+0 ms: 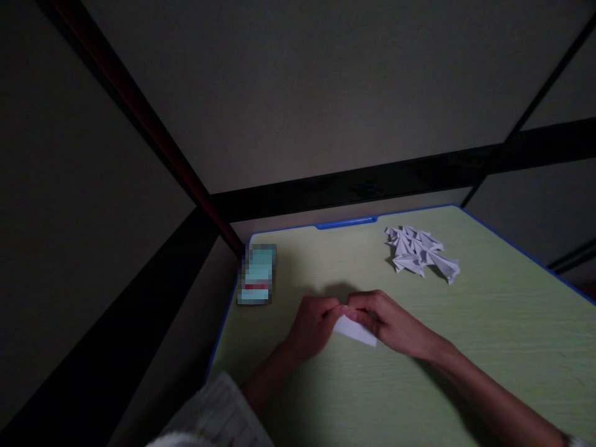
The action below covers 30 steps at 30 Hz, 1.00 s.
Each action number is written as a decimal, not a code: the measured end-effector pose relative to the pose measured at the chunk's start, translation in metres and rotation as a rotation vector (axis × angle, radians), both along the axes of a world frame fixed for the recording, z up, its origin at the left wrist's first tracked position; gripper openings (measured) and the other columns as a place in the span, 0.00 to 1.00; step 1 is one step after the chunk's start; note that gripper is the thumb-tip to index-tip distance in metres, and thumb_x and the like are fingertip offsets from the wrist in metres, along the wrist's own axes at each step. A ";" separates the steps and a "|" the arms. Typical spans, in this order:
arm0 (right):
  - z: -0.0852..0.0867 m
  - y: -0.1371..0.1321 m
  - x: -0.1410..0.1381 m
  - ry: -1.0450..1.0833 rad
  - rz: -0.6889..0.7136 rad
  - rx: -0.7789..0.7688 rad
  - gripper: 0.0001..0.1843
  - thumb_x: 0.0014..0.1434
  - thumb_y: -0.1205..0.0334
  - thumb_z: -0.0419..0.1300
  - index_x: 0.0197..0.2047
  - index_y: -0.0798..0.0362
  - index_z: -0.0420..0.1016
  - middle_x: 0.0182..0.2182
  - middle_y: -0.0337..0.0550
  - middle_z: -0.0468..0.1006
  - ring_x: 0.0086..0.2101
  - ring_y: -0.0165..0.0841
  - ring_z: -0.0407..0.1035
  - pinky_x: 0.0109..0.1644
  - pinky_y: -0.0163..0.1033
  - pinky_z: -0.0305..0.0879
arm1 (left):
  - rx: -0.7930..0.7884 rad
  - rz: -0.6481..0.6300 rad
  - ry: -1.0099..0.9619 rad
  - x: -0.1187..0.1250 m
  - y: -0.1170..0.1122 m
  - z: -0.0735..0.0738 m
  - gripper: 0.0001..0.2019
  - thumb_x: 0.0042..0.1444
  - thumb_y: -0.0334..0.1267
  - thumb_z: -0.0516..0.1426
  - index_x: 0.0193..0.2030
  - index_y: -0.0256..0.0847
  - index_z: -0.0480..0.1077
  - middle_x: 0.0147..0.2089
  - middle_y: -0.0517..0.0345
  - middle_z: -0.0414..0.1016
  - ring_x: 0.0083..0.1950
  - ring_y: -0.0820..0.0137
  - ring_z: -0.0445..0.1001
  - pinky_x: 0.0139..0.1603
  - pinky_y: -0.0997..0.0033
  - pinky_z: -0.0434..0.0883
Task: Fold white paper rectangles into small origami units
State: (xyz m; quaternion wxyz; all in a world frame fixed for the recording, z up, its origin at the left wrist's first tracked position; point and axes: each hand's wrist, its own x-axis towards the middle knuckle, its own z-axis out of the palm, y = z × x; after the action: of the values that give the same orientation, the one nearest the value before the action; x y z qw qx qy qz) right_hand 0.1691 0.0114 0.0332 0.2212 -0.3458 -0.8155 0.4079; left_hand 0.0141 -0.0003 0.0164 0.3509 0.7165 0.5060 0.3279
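Observation:
A small white piece of folded paper (356, 330) is pinched between my two hands above the table. My left hand (314, 324) grips its upper left end, thumb and fingers pressed together. From the other side, my right hand (384, 320) pinches the same upper edge, and the fingertips of both hands meet there. The lower part of the paper shows below the fingers; its top is hidden by them. Beyond my right hand lies a pile of folded white paper pieces (412, 253), touching one another.
The pale green table (503, 323) has a blue rim and a blue handle (347, 223) at its far edge. A blurred, phone-like device (258, 273) with a lit screen lies at the far left corner. Panelled walls (326, 93) stand behind and to the left.

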 end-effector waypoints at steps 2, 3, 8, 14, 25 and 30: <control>0.000 0.005 0.009 0.015 -0.022 -0.002 0.14 0.55 0.62 0.47 0.19 0.54 0.60 0.17 0.34 0.61 0.21 0.26 0.56 0.24 0.31 0.51 | 0.037 0.063 -0.031 -0.008 0.003 0.003 0.18 0.49 0.38 0.50 0.11 0.37 0.51 0.13 0.67 0.46 0.18 0.80 0.49 0.20 0.76 0.47; 0.000 0.009 0.015 0.030 -0.056 -0.001 0.14 0.54 0.63 0.47 0.19 0.54 0.60 0.17 0.34 0.60 0.22 0.27 0.56 0.25 0.31 0.51 | 0.041 0.133 -0.074 -0.013 0.005 0.004 0.18 0.49 0.39 0.50 0.12 0.37 0.52 0.14 0.67 0.47 0.18 0.80 0.49 0.19 0.76 0.47; -0.005 0.025 0.031 0.296 -0.509 -0.042 0.15 0.53 0.56 0.48 0.19 0.55 0.61 0.17 0.36 0.62 0.21 0.27 0.58 0.26 0.33 0.54 | 0.069 0.544 -0.295 -0.031 0.012 0.004 0.14 0.47 0.41 0.50 0.15 0.38 0.57 0.13 0.68 0.50 0.16 0.79 0.51 0.15 0.80 0.50; -0.013 0.010 -0.008 0.474 -0.287 -0.432 0.17 0.42 0.53 0.60 0.30 0.55 0.61 0.17 0.32 0.64 0.19 0.26 0.62 0.22 0.31 0.56 | -0.071 0.385 -0.337 -0.003 0.001 -0.005 0.12 0.46 0.40 0.51 0.17 0.36 0.63 0.12 0.67 0.57 0.15 0.79 0.58 0.15 0.81 0.55; -0.023 0.009 -0.007 0.465 -0.316 -0.456 0.14 0.40 0.60 0.62 0.26 0.55 0.59 0.15 0.31 0.63 0.17 0.23 0.56 0.19 0.29 0.49 | -0.339 0.233 -0.489 0.002 0.002 -0.015 0.05 0.35 0.31 0.58 0.20 0.34 0.64 0.15 0.64 0.66 0.17 0.78 0.63 0.18 0.80 0.59; -0.025 0.003 -0.008 0.241 -0.305 -0.172 0.05 0.50 0.63 0.54 0.30 0.55 0.62 0.16 0.32 0.63 0.18 0.25 0.57 0.20 0.30 0.49 | -0.433 0.243 -0.488 0.004 0.001 -0.016 0.07 0.32 0.33 0.61 0.19 0.33 0.67 0.16 0.62 0.68 0.19 0.76 0.65 0.20 0.78 0.60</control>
State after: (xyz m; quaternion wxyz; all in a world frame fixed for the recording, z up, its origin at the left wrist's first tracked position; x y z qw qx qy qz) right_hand 0.1613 0.0142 0.0079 0.3458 -0.4315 -0.6837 0.4762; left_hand 0.0177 0.0011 0.0002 0.5639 0.4603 0.5466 0.4139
